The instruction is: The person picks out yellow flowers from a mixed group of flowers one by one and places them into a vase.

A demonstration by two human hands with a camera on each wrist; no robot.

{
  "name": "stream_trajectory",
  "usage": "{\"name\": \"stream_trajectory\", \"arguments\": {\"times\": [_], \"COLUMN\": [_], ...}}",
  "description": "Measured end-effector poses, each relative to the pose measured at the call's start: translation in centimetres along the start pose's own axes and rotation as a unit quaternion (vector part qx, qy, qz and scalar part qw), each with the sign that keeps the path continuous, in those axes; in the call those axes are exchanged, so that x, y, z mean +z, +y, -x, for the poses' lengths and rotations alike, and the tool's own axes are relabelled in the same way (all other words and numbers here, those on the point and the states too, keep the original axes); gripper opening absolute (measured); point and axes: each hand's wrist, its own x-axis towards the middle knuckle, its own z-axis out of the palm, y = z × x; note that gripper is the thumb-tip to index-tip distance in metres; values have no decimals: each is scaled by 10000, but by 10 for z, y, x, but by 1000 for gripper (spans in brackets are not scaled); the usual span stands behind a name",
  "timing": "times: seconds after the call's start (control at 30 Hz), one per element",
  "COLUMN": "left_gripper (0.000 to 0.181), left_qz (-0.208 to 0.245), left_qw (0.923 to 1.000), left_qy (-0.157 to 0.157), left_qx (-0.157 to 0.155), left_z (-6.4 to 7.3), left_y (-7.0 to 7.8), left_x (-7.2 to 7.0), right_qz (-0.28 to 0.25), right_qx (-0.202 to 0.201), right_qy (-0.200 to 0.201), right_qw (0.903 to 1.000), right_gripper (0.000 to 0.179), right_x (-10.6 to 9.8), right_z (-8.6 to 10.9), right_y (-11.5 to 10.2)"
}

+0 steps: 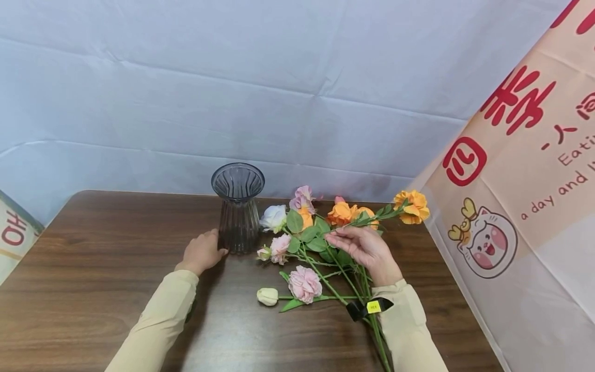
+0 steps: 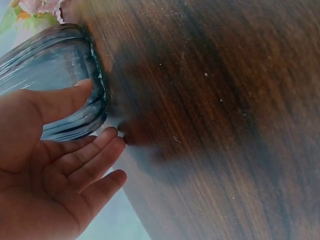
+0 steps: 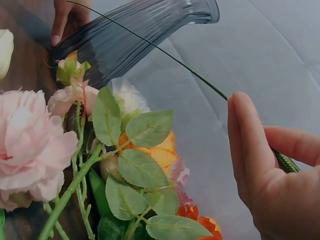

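My left hand (image 1: 201,252) is at the left side of a grey ribbed glass vase (image 1: 239,222). In the left wrist view the thumb (image 2: 67,102) lies against the vase near its base, and the other fingers extend loosely beside it. The vase stands upright with a flared mouth. My right hand (image 1: 364,250) pinches the thin green stem (image 3: 192,72) of an orange artificial flower (image 1: 412,207). Its bloom points right, and in the right wrist view the bare stem runs from the fingertips across the vase. Below the right hand lie other artificial flowers, including a pink one (image 1: 305,284).
A cream tulip (image 1: 267,296), a white rose (image 1: 274,218) and orange blooms (image 1: 343,213) lie on the brown wooden table (image 1: 116,289). A black strap with a yellow label (image 1: 373,307) is at the right wrist. White cloth (image 1: 186,103) hangs behind; a printed banner (image 1: 525,170) stands right.
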Motion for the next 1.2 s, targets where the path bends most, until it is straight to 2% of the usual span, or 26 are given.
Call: {"name": "stream_trajectory", "arguments": {"times": [0.33, 0.63, 0.77, 1.2], "left_gripper": [58, 59, 60, 61], "left_qz": [24, 52, 43, 37], "left_qw": [10000, 10000, 10000, 10000], "left_qy": [36, 56, 58, -20], "left_qx": [-15, 23, 37, -33], "left_z": [-1, -1, -1, -1], "left_y": [-2, -2, -2, -2], "left_x": [2, 2, 1, 2], "right_qz": [-144, -72, -133, -372], "right_qx": [-11, -276, -256, -398], "right_qy": [-26, -13, -2, -58], "right_qw": [9999, 9996, 9996, 9985], "right_gripper": [32, 34, 32, 23], "right_x": [5, 15, 20, 52], "right_z": [2, 7, 7, 9], "right_y": [-6, -17, -21, -44]}}
